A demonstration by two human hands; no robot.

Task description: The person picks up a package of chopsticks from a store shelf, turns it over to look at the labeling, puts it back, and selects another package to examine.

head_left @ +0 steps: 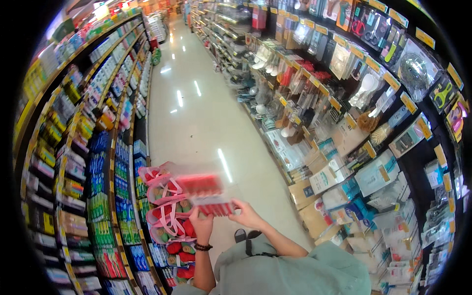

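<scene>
Both my hands hold a red and clear package (200,186), smeared by motion, with a row of red pieces along its near edge; I cannot tell what kind of goods it is. My left hand (200,223), a dark bead bracelet on its wrist, is closed on the package's near left corner. My right hand (246,216) pinches the near right side. Just left of the package stand several pink bags (160,195) with ribbon handles and red and green goods inside, set along the foot of the left shelf.
Shelves (114,162) of boxed goods line the left side. On the right, a rack (314,91) holds hanging kitchen tools, scissors (374,30), white spoons (365,88) and packaged goods. A shiny tiled floor (196,132) runs down the aisle between them.
</scene>
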